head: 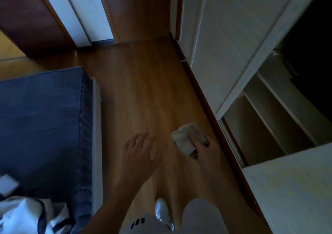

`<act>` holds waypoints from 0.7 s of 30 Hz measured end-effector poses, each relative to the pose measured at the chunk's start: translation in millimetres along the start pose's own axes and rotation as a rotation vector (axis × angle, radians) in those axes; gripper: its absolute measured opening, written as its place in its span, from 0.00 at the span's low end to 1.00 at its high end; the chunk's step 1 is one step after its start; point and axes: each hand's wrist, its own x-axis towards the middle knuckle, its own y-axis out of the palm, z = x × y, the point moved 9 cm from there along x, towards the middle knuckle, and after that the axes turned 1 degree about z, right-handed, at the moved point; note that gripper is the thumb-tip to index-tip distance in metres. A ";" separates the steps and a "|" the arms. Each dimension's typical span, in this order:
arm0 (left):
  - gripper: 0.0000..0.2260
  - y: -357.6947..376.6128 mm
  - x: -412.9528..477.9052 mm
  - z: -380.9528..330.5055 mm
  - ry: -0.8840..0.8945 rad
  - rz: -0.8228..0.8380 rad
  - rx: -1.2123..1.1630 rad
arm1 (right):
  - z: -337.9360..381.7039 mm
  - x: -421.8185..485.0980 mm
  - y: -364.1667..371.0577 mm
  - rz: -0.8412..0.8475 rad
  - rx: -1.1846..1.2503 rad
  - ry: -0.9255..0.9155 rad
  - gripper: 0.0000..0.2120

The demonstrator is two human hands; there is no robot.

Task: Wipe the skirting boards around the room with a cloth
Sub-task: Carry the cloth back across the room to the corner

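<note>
My right hand (206, 148) grips a bunched pale cloth (184, 137) above the wooden floor, a short way left of the dark brown skirting board (203, 93) that runs along the foot of the white wardrobe on the right. My left hand (141, 149) hovers over the floor with fingers spread and holds nothing. More dark skirting (86, 49) lies at the base of the far wall, near the door.
A bed with a blue cover (41, 119) fills the left side, with white clothing (27, 214) on its near corner. The white wardrobe (233, 36) stands on the right, its sliding door open onto shelves (265, 124). Wooden floor (143, 90) runs between them to a brown door (140, 9).
</note>
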 end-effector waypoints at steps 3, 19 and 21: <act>0.25 2.8 31.0 11.8 -0.015 0.006 0.007 | 20.3 25.6 16.6 0.037 -0.038 0.033 0.43; 0.25 33.3 269.7 54.3 -0.196 0.022 0.052 | 109.1 275.3 79.8 0.137 0.129 0.093 0.17; 0.25 34.1 295.6 55.8 -0.226 0.022 0.060 | 121.3 306.2 84.5 0.171 0.114 0.082 0.17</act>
